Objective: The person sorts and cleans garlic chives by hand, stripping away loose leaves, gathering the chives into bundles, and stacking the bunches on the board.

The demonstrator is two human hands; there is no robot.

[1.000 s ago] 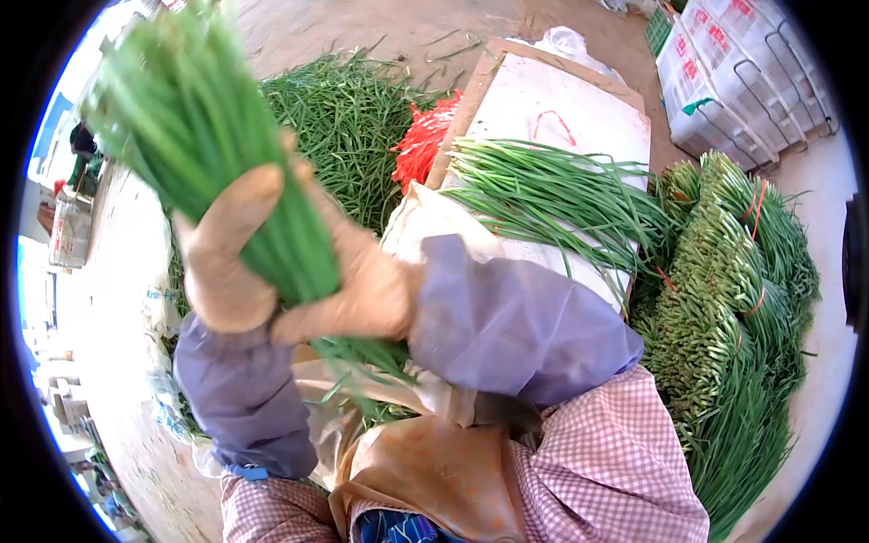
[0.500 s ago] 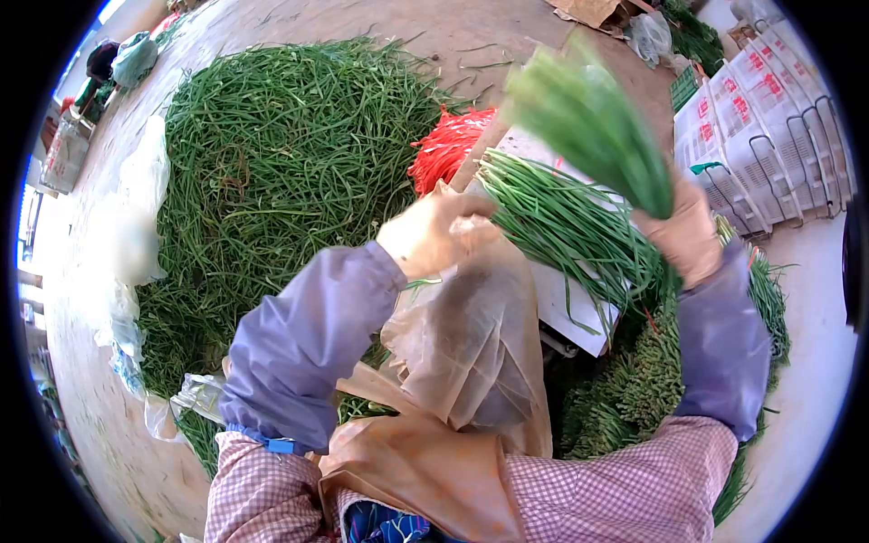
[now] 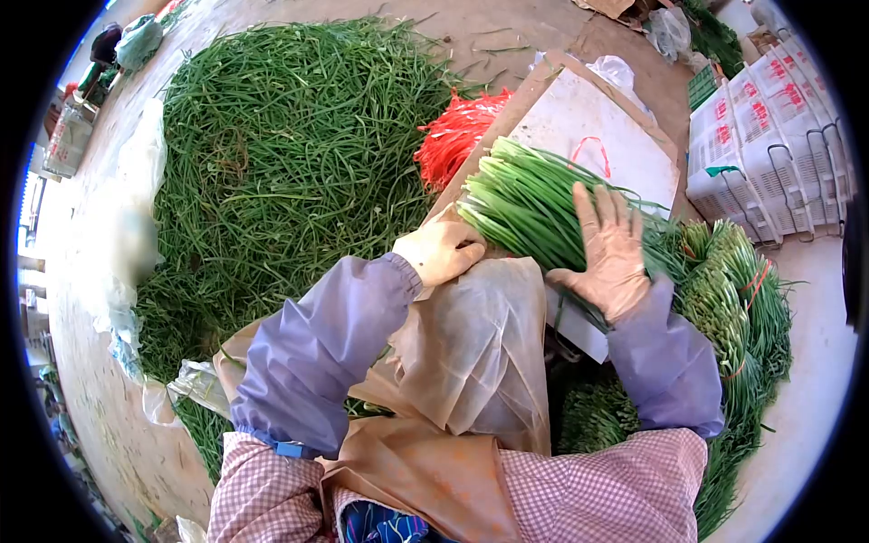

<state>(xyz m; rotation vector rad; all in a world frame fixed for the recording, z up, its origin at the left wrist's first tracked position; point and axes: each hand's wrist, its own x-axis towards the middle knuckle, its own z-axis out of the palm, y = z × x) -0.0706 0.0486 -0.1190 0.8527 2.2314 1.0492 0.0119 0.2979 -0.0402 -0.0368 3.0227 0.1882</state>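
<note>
A bunch of long green stalks lies on the white board, its pale ends toward the left. Spread flat on top of the stalks is my right hand, gloved, with its fingers apart. My left hand, also gloved, rests at the board's near left edge beside the pale ends. Its fingers are curled, and whatever they may hold is hidden. A red tie lies on the board behind the stalks.
Loose green stalks form a large heap at the left. Red strips lie between heap and board. Tied bundles are piled at the right, near stacked white crates. Translucent sheeting covers my lap.
My right hand has brought its bunch down onto the stalks on the board and opened over them. My left hand, earlier on the raised bunch, has moved to the board's edge.
</note>
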